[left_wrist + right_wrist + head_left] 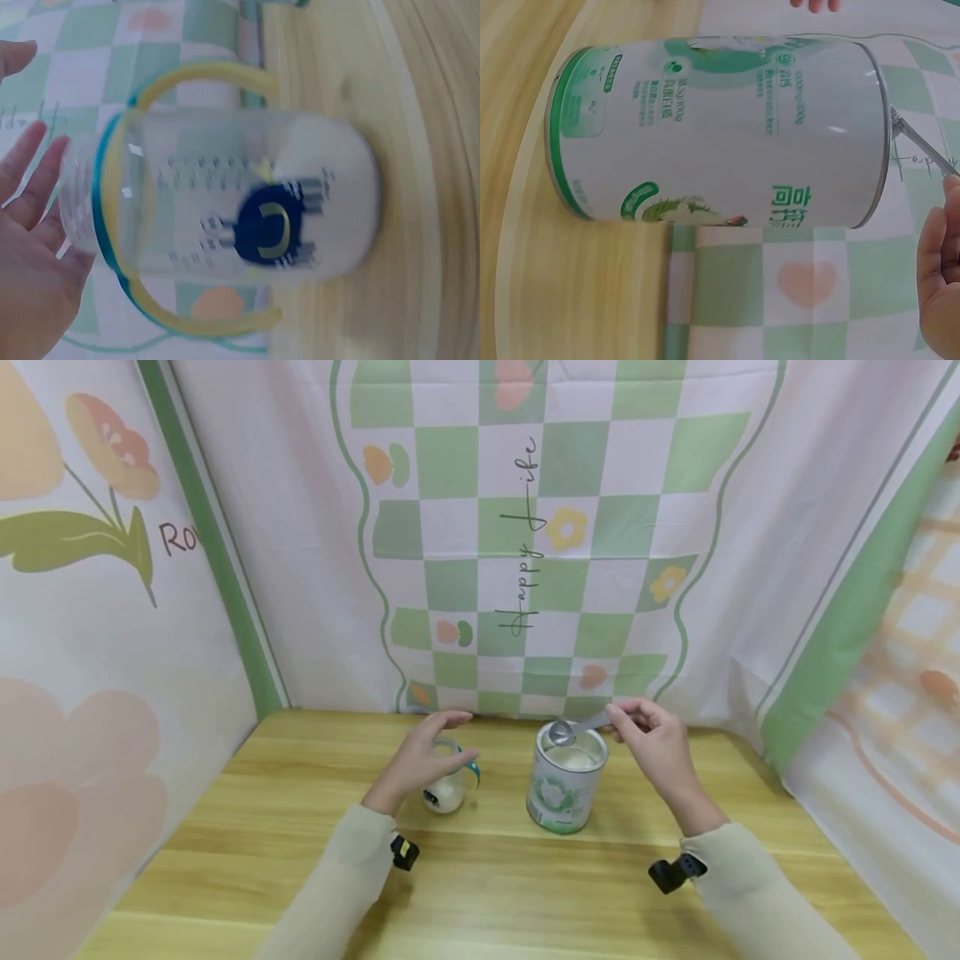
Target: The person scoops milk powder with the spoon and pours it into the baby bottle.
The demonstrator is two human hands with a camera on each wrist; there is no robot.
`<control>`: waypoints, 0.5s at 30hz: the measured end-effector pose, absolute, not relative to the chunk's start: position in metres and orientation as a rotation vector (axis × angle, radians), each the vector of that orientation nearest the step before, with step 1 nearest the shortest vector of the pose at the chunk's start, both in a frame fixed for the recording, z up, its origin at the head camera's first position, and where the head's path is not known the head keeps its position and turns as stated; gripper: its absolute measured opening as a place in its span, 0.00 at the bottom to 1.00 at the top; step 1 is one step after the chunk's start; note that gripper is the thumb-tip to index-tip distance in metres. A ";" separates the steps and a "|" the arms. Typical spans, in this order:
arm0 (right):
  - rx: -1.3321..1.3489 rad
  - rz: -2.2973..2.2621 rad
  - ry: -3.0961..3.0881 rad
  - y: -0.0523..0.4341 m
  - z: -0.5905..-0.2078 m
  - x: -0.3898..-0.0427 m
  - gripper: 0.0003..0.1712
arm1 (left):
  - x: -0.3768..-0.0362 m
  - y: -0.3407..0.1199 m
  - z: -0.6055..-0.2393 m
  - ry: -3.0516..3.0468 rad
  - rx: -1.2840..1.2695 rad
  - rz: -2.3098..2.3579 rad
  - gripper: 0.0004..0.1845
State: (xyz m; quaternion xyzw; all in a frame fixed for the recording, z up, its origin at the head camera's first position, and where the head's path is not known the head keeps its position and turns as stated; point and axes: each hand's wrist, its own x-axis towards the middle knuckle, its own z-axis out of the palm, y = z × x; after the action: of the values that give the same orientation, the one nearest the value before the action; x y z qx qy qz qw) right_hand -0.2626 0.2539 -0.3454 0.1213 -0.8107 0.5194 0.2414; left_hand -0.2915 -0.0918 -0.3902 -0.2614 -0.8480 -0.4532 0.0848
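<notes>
A white cylindrical can with green floral print [562, 797] stands upright and uncovered on a yellowish wood-grain table [480, 893], pale contents [579, 760] showing inside its rim. The right hand [654, 739], just beyond the can's right side, pinches the handle of a shiny grey measuring spoon [561, 733], whose bowl hangs over the can's mouth. Left of the can, and apart from it, stands a clear bottle with yellow-and-teal handles and a dark blue cartoon print [195, 195], white material filling its lower part. The left hand [427, 762] is beside the bottle's top, grasping nothing, fingers spread; whether it touches the bottle I cannot tell. Behind the can hangs a green-and-white checked cloth [510, 527].
</notes>
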 end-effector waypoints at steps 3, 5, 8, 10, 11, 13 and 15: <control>0.348 1.354 -2.234 0.257 -0.348 -0.263 0.13 | -0.291 -0.082 -0.386 -2.514 -0.819 -1.327 0.33; 0.361 1.289 -2.249 0.258 -0.350 -0.263 0.13 | -0.289 -0.076 -0.384 -2.508 -0.843 -1.320 0.33; 0.391 1.190 -2.264 0.258 -0.353 -0.263 0.12 | -0.286 -0.066 -0.382 -2.507 -0.867 -1.348 0.34; 0.409 1.133 -2.273 0.259 -0.355 -0.263 0.10 | -0.284 -0.060 -0.381 -2.505 -0.884 -1.381 0.36; 0.416 1.112 -2.275 0.259 -0.356 -0.264 0.10 | -0.283 -0.057 -0.380 -2.507 -0.889 -1.391 0.36; 0.431 1.070 -2.275 0.260 -0.358 -0.264 0.08 | -0.281 -0.050 -0.379 -2.502 -0.907 -1.419 0.37; 0.444 1.026 -2.275 0.261 -0.359 -0.265 0.07 | -0.280 -0.044 -0.379 -2.505 -0.916 -1.426 0.38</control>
State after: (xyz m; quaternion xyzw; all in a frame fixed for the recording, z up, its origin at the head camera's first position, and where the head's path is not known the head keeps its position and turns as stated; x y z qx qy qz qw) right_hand -0.2648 0.2608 -0.3589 0.1673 -0.8564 0.3864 0.2987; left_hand -0.2801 -0.0437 -0.3786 -0.3023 -0.8267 -0.4708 0.0587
